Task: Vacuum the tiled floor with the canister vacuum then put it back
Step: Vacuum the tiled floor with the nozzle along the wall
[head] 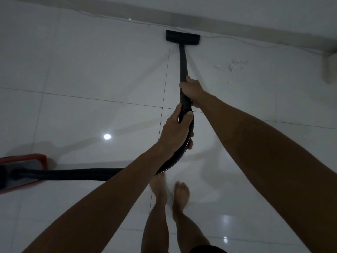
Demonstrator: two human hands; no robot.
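Note:
A black vacuum wand (182, 61) runs away from me to a flat black floor head (182, 37), which rests on the white tiled floor (91, 70) close to the far wall. My right hand (191, 90) is shut on the wand's lower end. Just behind it, my left hand (176, 128) grips the ribbed black hose (73, 174). The hose curves down and left to the red and grey canister (25, 167) at the left edge, only partly in view.
Small white scraps (235, 65) lie on the tiles right of the wand. A thin cable (237, 39) runs along the base of the wall (237, 13). A pale box-like object (330, 68) stands at the right edge. My bare feet (180, 190) stand below the hose.

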